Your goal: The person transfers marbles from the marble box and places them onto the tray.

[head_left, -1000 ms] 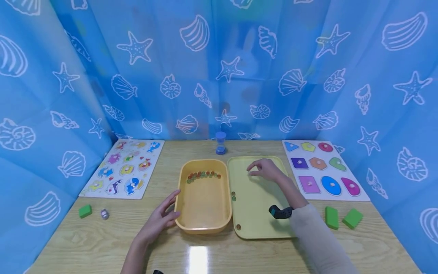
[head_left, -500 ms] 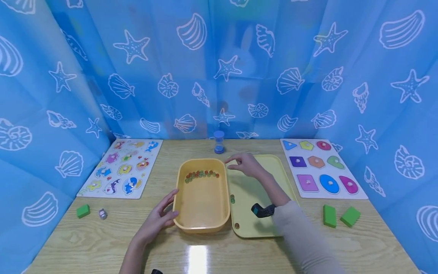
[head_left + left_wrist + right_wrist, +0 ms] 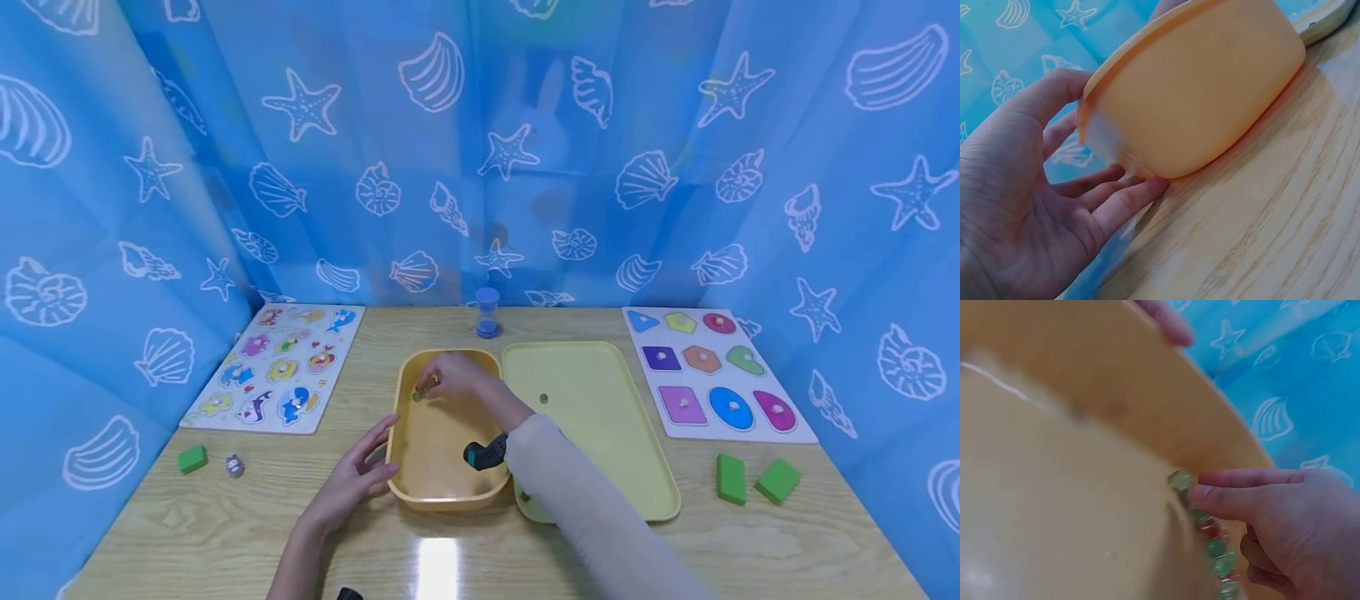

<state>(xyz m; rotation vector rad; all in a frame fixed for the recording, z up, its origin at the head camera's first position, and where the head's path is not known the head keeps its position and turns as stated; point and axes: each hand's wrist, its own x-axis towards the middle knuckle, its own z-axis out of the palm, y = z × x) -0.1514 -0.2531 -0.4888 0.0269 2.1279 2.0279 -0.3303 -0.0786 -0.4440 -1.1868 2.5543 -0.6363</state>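
An orange plastic tub (image 3: 448, 502) stands on the wooden table with a row of small green and red glass marbles (image 3: 1217, 548) along its far inner wall. My left hand (image 3: 351, 487) holds the tub's left side; in the left wrist view one digit lies over the rim and other fingertips touch the outer wall low down. Inside the tub my right hand (image 3: 457, 375) has thumb and forefinger pinched at the end of the row, on a green marble largely hidden by the thumb. Another green marble (image 3: 1180, 480) shows just past the thumb tip.
A shallow yellow tray (image 3: 600, 450) adjoins the tub on the right, with a marble (image 3: 543, 398) on it; the right sleeve covers part. Peg puzzles (image 3: 303, 367) (image 3: 697, 358), a blue sand timer (image 3: 487, 315), green blocks (image 3: 731, 479) and a small grey figure (image 3: 235, 466) lie around.
My right hand has moved left from over the yellow tray into the tub, down to the marbles. A marble now shows on the tray near where it was. My left hand stays put.
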